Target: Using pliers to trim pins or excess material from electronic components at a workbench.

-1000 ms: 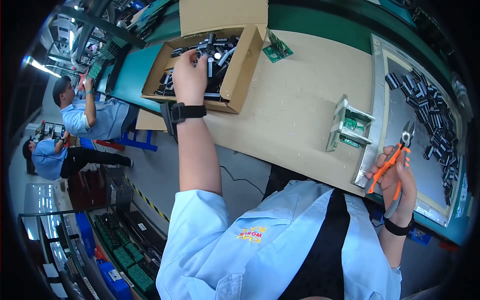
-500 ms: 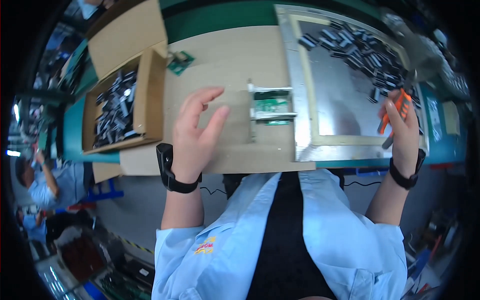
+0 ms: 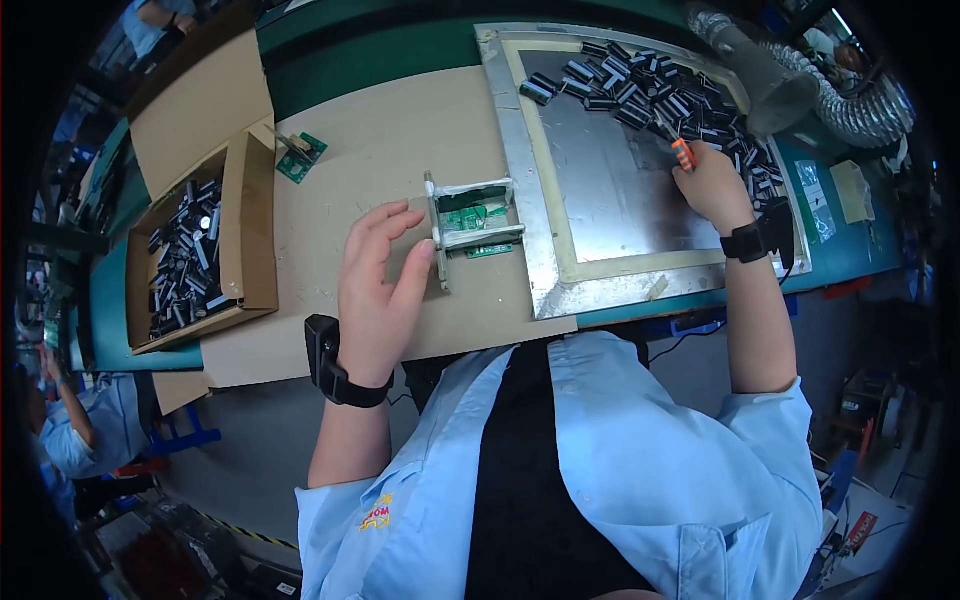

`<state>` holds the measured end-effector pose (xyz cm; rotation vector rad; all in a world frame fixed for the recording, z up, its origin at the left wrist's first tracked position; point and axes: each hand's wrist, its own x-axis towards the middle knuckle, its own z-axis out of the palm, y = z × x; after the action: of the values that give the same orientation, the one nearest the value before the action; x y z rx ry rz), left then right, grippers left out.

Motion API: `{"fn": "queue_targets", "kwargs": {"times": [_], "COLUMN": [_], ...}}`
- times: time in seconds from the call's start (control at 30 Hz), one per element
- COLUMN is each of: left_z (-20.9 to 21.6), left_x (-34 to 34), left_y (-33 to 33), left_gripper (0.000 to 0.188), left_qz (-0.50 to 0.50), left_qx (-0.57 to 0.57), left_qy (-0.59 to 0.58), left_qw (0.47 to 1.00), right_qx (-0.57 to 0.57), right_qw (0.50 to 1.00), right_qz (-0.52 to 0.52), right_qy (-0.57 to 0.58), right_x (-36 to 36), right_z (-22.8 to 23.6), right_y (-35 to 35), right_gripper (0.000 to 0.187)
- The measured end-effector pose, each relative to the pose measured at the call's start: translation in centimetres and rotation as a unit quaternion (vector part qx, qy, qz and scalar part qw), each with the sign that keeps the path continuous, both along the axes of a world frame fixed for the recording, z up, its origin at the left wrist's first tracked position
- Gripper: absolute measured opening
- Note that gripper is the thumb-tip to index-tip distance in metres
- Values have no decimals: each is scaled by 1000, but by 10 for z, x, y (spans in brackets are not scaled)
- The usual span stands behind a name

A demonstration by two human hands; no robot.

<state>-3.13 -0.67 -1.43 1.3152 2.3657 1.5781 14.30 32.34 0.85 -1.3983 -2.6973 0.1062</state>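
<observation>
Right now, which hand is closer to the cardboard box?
The left. The left hand is right of the cardboard box, between it and the circuit-board stand. The right hand is much farther right, over the metal-framed panel.

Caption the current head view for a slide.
Right hand holding an orange-handled tool beside black cylinders in a metal frame; left hand open near a green circuit board.

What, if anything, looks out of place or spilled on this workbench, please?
Nothing plainly damaged or spilled stands out. The untidiest spot is the metal-framed panel, where black cylinders lie heaped at mixed angles toward its far right side.
</observation>
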Motion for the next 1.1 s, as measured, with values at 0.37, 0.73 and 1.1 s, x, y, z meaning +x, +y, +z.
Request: {"fn": "queue_targets", "kwargs": {"times": [0.37,0.73,1.1], "left_z": [35,44,15], "left_x": [14,10,-19], "left_y": [7,8,3], "left_gripper": [19,29,27], "left_qz": [-119,-212,-87], "left_qx": [117,123,167], "left_qy": [-365,-480,-373], "left_qw": [916,842,908], "right_qx": [-219,-124,-414], "right_qw": [850,767,749], "right_qz": [376,539,286], "right_qy": [297,326,430], "right_x": [-37,-66,-43], "right_z": [51,48,27], "right_y": [-120,-168,-138], "right_gripper": [36,41,38]}}
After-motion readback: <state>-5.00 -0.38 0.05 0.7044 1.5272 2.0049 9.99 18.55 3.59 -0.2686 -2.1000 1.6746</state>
